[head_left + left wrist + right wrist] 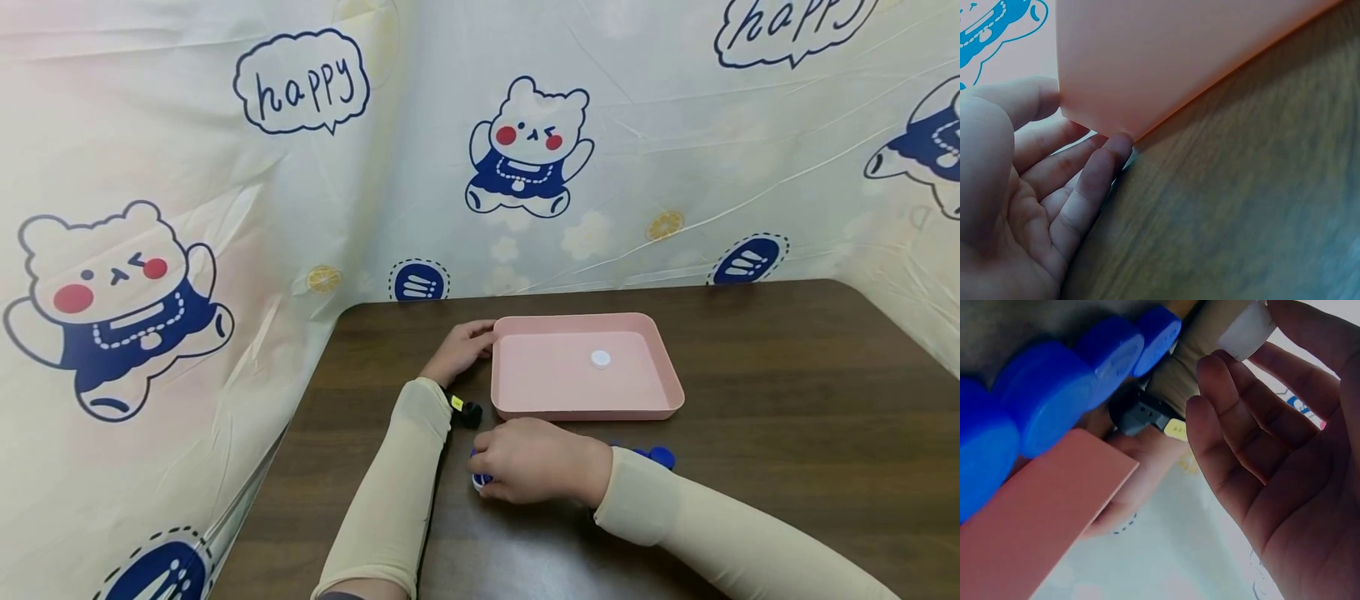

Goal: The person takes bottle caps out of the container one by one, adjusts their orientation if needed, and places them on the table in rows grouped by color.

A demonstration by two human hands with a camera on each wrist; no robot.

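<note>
My left hand point(461, 350) holds the far left corner of a pink tray point(581, 414); in the left wrist view its thumb touches the tray's edge and the fingers lie around the corner. Just in front of the tray, my right hand point(536, 462) pinches a small white cap point(1247, 331) between thumb and fingertips. Several blue bottle caps point(1047, 394) stand in a row beside this hand, and the hand and forearm partly cover them in the head view. A round white cap point(600, 359) lies inside the tray.
The brown wooden table point(795, 400) extends right of the tray. A printed cloth point(420, 167) with cartoon bears hangs behind and along the left side. On the left wrist sits a black camera point(470, 414) near the tray's front left corner.
</note>
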